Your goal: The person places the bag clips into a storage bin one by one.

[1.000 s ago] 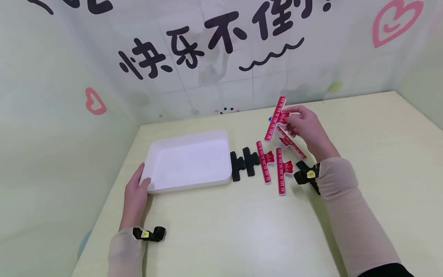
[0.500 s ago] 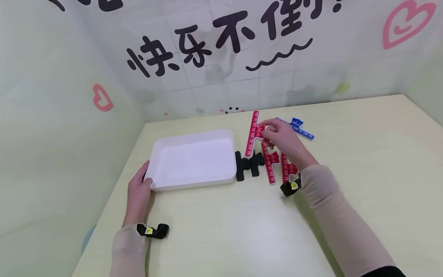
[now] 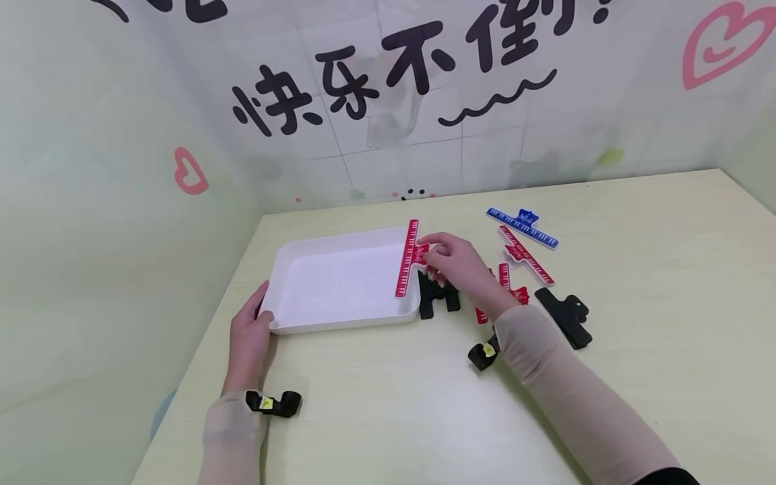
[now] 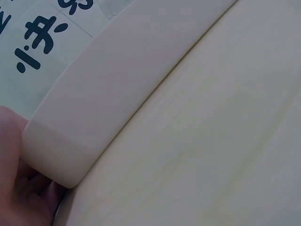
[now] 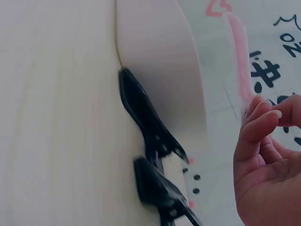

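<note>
A white tray [image 3: 339, 283] lies flat on the table, its near left corner gripped by my left hand [image 3: 248, 340]. The thumb is over the rim; in the left wrist view, the fingers [image 4: 37, 188] curl by the tray's corner. Over the tray's right edge, my right hand [image 3: 457, 266] pinches a red clip [image 3: 407, 259] with a ruler-like white-marked bar. The right wrist view shows this red clip [image 5: 240, 56] edge-on between thumb and fingertips, raised above the tray wall [image 5: 160, 56]. Below it stand two black clips [image 3: 427, 296] beside the tray, partly hidden by the hand in the head view.
Right of the tray lie a blue clip [image 3: 524, 225], a red clip [image 3: 527, 256] and a larger black clip [image 3: 566, 316]. More red clips [image 3: 519, 294] are partly covered by my right forearm. A printed cloth [image 3: 400, 148] hangs behind the table.
My right hand has carried the red clip left and nearer, from the clip group to the tray's right edge. The left hand keeps its hold on the tray. The head view has shifted slightly.
</note>
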{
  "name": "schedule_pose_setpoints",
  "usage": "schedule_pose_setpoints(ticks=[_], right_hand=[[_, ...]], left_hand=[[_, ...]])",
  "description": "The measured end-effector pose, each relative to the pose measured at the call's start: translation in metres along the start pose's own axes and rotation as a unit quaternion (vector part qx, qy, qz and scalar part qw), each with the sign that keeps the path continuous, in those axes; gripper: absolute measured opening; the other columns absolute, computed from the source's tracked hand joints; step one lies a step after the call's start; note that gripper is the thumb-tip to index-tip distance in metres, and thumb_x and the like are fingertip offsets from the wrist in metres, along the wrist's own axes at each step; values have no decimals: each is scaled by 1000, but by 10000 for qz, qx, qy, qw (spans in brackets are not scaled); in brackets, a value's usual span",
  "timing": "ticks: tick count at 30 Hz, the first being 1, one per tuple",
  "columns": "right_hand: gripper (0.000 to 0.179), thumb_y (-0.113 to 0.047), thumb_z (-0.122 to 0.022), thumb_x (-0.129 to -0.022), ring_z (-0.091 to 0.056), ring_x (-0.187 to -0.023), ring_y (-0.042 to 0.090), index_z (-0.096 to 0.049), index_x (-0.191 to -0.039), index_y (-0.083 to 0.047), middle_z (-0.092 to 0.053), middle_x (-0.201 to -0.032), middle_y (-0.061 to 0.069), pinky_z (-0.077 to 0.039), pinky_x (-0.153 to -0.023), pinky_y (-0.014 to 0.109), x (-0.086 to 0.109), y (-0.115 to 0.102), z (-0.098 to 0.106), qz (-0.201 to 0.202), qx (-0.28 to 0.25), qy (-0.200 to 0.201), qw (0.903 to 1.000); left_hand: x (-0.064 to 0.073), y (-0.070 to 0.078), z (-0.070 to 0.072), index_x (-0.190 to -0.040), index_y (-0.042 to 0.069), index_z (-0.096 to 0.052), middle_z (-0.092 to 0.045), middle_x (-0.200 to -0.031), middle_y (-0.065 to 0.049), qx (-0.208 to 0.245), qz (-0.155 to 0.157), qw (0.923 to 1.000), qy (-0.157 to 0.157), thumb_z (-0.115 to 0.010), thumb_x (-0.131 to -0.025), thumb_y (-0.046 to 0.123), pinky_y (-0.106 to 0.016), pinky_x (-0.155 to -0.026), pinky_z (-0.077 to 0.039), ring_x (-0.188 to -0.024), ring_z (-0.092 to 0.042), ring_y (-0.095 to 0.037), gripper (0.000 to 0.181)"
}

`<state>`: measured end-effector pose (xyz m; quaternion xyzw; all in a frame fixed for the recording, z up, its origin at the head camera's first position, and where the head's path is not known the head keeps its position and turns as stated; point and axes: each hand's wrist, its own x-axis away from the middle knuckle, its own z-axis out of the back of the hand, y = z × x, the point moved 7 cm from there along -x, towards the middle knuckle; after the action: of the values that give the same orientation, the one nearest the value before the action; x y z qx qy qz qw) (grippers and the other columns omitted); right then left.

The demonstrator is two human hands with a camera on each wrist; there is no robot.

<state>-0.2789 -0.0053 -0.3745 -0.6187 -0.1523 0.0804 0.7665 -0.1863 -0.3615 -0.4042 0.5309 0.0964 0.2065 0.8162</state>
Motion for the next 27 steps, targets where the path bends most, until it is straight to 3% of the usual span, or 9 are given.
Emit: schedule_pose_setpoints(ticks=[8, 15, 24, 27], right_hand=[[25, -24, -52, -92, -52, -62, 20, -57, -116, -27, -62, -81, 9, -46, -56, 26, -1, 1, -27, 151, 468, -219, 9986], [21, -26, -54, -91, -55, -74, 20, -60, -111, -26, -63, -82, 2, -41, -57, 26, -4, 0, -34, 231, 1038, -214, 9941], [20, -22, -53, -90, -51, -73, 18, -62, -108, -24, -62, -80, -1, -39, -59, 27, -4, 3, -37, 458, 1723, -423, 9831], [18, -22, -54, -90, -51, -71, 17, -64, -105, -23, -62, -80, -2, -39, -59, 27, -3, 0, -39, 655, 2067, -429, 9753]], left_hand=[[0, -6, 1, -140, 32, -36, -28, -148, 10, 44, 109, 9999, 34, -35, -86, 0, -32, -112, -24, -136, -23, -6, 63], [0, -4, 0, -139, 34, -35, -27, -149, 12, 159, 69, 9998, -13, -34, -86, 0, -32, -112, -23, -136, -22, -6, 63], [-1, -3, -1, -140, 34, -35, -28, -148, 13, 191, 40, 9998, -38, -33, -86, 1, -32, -112, -23, -135, -22, -4, 63], [0, -2, -3, -141, 32, -34, -27, -149, 12, 196, 20, 9998, -51, -33, -85, 0, -32, -113, -22, -136, -21, -5, 64]])
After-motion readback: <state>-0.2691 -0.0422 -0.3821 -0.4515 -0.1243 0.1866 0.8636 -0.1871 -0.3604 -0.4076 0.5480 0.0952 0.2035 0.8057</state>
